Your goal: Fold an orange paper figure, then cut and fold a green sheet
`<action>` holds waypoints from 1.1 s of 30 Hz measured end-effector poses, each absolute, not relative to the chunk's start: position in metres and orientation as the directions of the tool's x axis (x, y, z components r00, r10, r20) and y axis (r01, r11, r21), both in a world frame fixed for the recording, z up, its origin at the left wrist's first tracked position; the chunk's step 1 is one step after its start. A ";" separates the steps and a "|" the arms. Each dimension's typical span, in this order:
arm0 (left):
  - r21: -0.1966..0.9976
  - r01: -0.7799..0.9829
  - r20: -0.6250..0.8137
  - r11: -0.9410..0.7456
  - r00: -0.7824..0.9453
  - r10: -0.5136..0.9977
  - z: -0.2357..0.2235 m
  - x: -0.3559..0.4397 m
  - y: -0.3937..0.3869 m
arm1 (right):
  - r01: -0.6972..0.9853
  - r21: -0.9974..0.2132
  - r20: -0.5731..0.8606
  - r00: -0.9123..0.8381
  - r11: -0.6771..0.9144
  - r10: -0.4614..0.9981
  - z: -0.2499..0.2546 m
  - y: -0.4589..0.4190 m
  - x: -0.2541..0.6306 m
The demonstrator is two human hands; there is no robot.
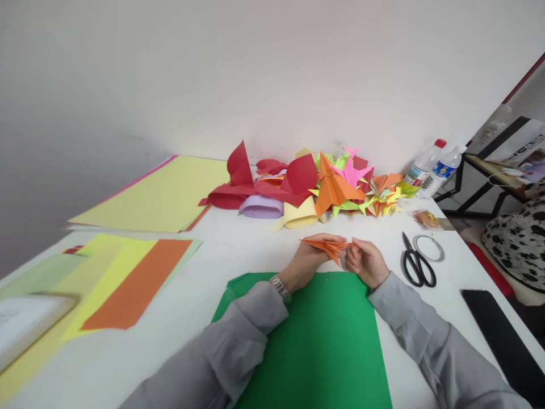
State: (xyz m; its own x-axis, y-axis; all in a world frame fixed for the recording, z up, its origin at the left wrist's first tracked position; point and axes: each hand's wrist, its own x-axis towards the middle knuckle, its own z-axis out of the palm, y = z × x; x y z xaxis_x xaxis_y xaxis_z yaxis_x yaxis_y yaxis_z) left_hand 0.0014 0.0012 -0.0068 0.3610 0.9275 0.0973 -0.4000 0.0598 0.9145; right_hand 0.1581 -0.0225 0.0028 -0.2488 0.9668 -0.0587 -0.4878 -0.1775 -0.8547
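A small folded orange paper figure [327, 246] is held between both hands above the white table [204, 284]. My left hand [309, 258] pinches its left part from above, with a metal watch on the wrist. Fingers closed, my right hand [366, 262] grips the figure's right end. A green paper sheet [315, 346] lies flat under my forearms, which are in grey sleeves.
A heap of folded coloured paper figures [323, 187] lies against the wall. Black scissors [417, 264] and a tape ring [428, 247] sit to the right, two plastic bottles [432, 167] behind them. Yellow and orange sheets [128, 278] lie at the left. A black phone [498, 335] rests near the right edge.
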 end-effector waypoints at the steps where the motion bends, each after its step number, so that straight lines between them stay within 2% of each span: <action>1: 0.913 -0.401 0.077 0.077 0.354 0.932 -0.006 0.002 0.001 | -0.479 -0.860 -0.063 -0.242 -0.175 0.968 0.002 -0.023 0.157; 7: 0.873 -0.456 -0.038 0.171 0.285 0.958 0.000 0.004 -0.001 | -0.449 -0.893 -0.029 -0.021 -0.035 0.999 0.000 -0.023 0.149; 11: 0.847 -0.496 -0.045 0.190 0.289 0.956 0.003 0.004 -0.002 | -0.400 -0.916 -0.008 0.064 0.018 0.998 -0.005 -0.023 0.147; 14: 0.862 -0.469 -0.046 0.190 0.301 0.952 0.004 0.004 -0.003 | -0.345 -0.937 0.021 0.095 0.053 0.995 -0.010 -0.023 0.148; 17: 0.884 -0.440 -0.021 0.157 0.299 0.954 0.002 0.004 -0.004 | -0.357 -0.931 0.031 0.137 0.078 0.990 -0.011 -0.022 0.148; 23: 0.906 -0.409 0.017 0.113 0.301 0.953 0.000 0.004 -0.004 | -0.419 -0.907 0.001 0.078 0.033 0.997 -0.007 -0.021 0.148; 33: 0.921 -0.371 0.016 0.115 0.332 0.943 0.005 0.004 -0.006 | -0.480 -0.877 -0.013 0.096 0.035 0.995 -0.008 -0.022 0.149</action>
